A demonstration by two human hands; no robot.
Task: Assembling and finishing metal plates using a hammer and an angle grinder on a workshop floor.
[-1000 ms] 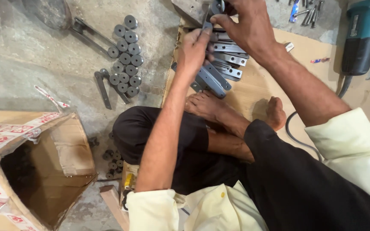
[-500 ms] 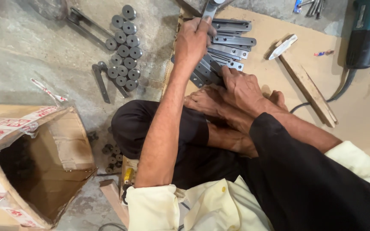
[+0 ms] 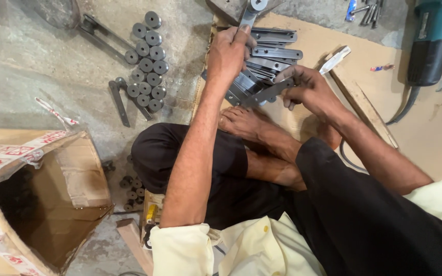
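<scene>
right hand (image 3: 308,89) lifted, grip closed on metal strip (image 3: 267,93) | left hand (image 3: 228,51) grip clamps upright bar (image 3: 247,18)

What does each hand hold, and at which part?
Left hand: upright metal bar, gripped at its lower end. Right hand: flat metal strip, at its right end.

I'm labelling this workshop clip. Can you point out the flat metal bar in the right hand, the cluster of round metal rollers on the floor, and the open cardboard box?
flat metal bar (image 3: 264,93), head view, middle of the strip.
round metal rollers (image 3: 148,65), head view, centre of the cluster.
cardboard box (image 3: 80,176), head view, inner right flap.
</scene>
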